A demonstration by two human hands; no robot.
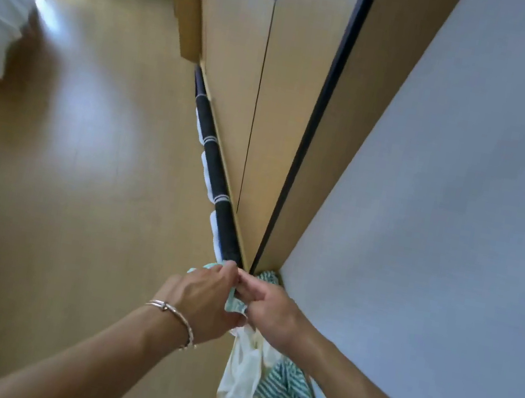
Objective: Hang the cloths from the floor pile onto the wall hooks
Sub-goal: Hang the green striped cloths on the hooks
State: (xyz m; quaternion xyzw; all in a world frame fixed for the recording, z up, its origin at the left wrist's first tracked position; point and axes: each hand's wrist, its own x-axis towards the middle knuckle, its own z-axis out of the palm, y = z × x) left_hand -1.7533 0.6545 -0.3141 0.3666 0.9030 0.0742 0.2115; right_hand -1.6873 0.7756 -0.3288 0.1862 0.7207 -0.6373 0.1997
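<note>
Head camera looks down into the corner where the pale wall [457,231] meets the wooden wardrobe doors [230,89]. Both hands are low there, at the top of the floor pile. The left hand [206,297], with a bracelet [172,314] at the wrist, has its fingers curled round a teal striped cloth [234,302]. The right hand [270,311] seems to pinch the same cloth from the other side.

Below them a cream cloth [239,379] and a green-striped cloth [287,397] lie crumpled on the wooden floor [85,169] against the wall. No hook shows anywhere, and nothing can be seen hanging. From here I'd say the job is at the pick-up step: one cloth is in hand, at least two wait on the floor, and every cloth in sight has yet to be hung.
</note>
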